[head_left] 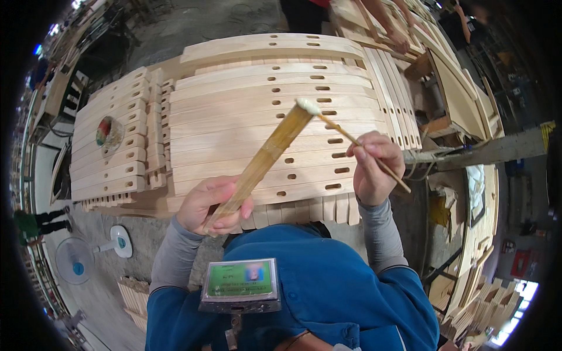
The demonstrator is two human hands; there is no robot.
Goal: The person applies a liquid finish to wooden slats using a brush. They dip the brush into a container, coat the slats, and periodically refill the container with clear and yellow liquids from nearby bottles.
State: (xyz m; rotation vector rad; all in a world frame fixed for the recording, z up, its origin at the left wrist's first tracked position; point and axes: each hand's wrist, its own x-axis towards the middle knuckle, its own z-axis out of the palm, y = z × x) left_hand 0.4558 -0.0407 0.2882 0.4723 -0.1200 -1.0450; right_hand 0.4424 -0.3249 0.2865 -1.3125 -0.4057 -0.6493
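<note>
So, closest is the badge (pixel 240 279) on the blue shirt (pixel 333 269), around 6:30. Left hand (pixel 215 205) at 8 o'clock is wrapped around a flat wooden strip (pixel 265 155) slanting up toward 1, pale paste-like blob (pixel 307 106) on its end. Right hand (pixel 377 167) at 3 pinches a thin wooden stick (pixel 339 131), tip right at the blob. Slotted wooden slats (pixel 228 120) lie below. A clear tub (pixel 114 136) sits past 9, a co-worker's hand (pixel 400 44) out near 1:30.

- Grey floor (pixel 196 23), patchy, top and left
- Standing fan (pixel 76 268) on floor, lower left
- Wood pile (pixel 483 310), lower right
- Bright patch (pixel 516 314), lower-right rim: probably a window, too warped to be sure
</note>
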